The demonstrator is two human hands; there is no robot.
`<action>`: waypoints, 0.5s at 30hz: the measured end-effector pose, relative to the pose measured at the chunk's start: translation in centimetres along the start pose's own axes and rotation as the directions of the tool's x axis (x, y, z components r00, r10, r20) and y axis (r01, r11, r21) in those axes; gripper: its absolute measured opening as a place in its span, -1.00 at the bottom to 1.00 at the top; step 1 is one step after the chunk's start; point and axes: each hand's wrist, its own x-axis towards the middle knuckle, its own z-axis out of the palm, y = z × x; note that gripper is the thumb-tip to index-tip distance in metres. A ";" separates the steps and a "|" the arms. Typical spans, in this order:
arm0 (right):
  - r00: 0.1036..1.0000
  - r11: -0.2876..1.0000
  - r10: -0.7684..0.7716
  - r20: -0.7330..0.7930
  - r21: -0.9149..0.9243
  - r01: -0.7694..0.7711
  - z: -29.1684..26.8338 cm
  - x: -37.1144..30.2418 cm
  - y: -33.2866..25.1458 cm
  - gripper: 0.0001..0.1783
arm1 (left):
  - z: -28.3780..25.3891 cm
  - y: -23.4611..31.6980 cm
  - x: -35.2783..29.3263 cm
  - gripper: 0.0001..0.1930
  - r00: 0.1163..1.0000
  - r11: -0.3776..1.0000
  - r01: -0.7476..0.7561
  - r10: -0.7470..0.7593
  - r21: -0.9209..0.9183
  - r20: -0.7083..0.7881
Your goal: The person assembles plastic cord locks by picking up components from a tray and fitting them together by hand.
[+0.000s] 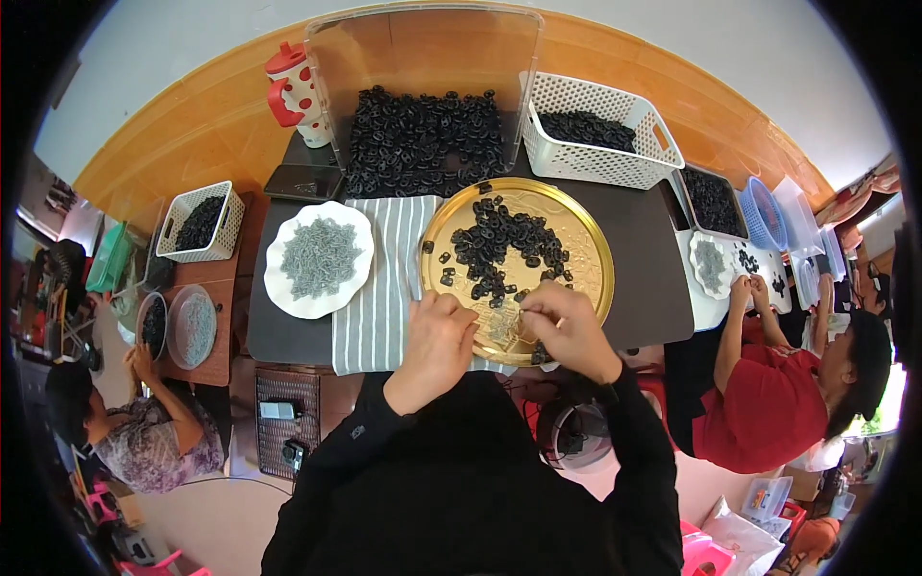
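Over the near edge of a round gold tray (600,226), both my hands are at work. My left hand (438,338) is closed, its fingertips pinched at the tray's near left; whatever is between them is too small to make out. My right hand (567,326) pinches with thumb and forefinger at the near right, and its hold is hidden too. Between the hands lie small silvery metal pieces (500,324). Beyond them, small black plastic pieces with holes (490,240) are heaped on the tray. A white scalloped plate (280,288) left of my hands bears a pile of grey metal pieces (322,257).
A striped cloth (370,336) lies partly under the tray. Behind stand a clear bin (423,48) of black pieces, a white basket (600,168), a phone-like dark slab (303,181) and a spotted tumbler (305,106). People work at tables on both sides.
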 end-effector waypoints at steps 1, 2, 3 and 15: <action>1.000 1.000 0.004 -0.003 0.003 -0.004 0.2 -0.7 -0.1 -0.92 | 0.4 0.2 0.4 -0.89 0.999 0.999 -0.022 0.021 0.042 0.027; 0.997 0.994 0.069 -0.030 0.084 -0.066 0.4 -1.3 -0.3 -0.92 | 0.8 0.5 0.7 -0.89 0.999 0.996 -0.045 0.043 0.072 0.032; 0.990 0.978 0.133 -0.051 0.169 -0.123 0.8 -1.8 -0.3 -0.92 | 1.3 0.5 0.9 -0.89 0.998 0.996 -0.045 0.042 0.076 0.037; 0.964 0.909 0.224 -0.141 0.388 -0.155 2.4 -4.1 0.4 -0.91 | 2.5 1.9 2.0 -0.92 0.972 0.930 -0.189 0.131 0.316 0.195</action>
